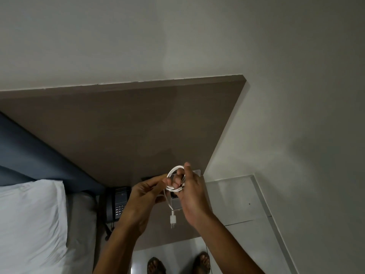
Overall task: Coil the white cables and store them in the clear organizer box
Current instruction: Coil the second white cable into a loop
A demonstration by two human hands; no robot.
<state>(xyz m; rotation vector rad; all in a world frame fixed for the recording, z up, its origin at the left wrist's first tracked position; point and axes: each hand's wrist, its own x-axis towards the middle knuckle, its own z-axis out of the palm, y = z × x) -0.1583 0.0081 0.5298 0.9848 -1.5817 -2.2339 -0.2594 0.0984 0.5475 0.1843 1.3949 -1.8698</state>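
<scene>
A white cable (173, 171) is wound in a small loop around the fingers of my right hand (192, 194). My left hand (145, 191) pinches the same cable at the loop's left side. The loose end hangs straight down between my hands and ends in a white plug (172, 219). A clear box (177, 202) shows only partly behind my right hand, low against the brown panel; its contents are hidden.
A brown wall panel (128, 125) fills the middle. A dark desk phone (118, 204) sits left of my hands beside a bed with a white pillow (31, 224). A white surface (233, 200) lies to the right. My feet (177, 264) stand on pale floor.
</scene>
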